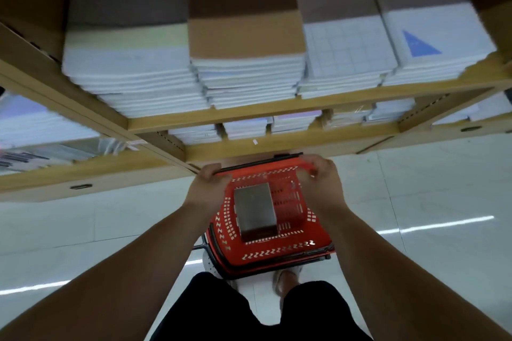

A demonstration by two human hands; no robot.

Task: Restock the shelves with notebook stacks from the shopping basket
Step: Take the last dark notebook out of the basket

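much hidden: right hand (321,177) smeared by motion blur, fingertips unreadable; left hand (206,188) fingertips tucked over the rim, out of sight.
left hand: curled round far rim of red basket (277,253), beside black handle (260,160).
right hand: clasped on same rim, arm stretched forward.
notebook stack (255,209): grey, flat inside basket, between both wrists.
edges: wooden shelf (277,112) lip just beyond knuckles, packed with shelf stacks (243,75).
open room: pale floor (429,188) outside either forearm.
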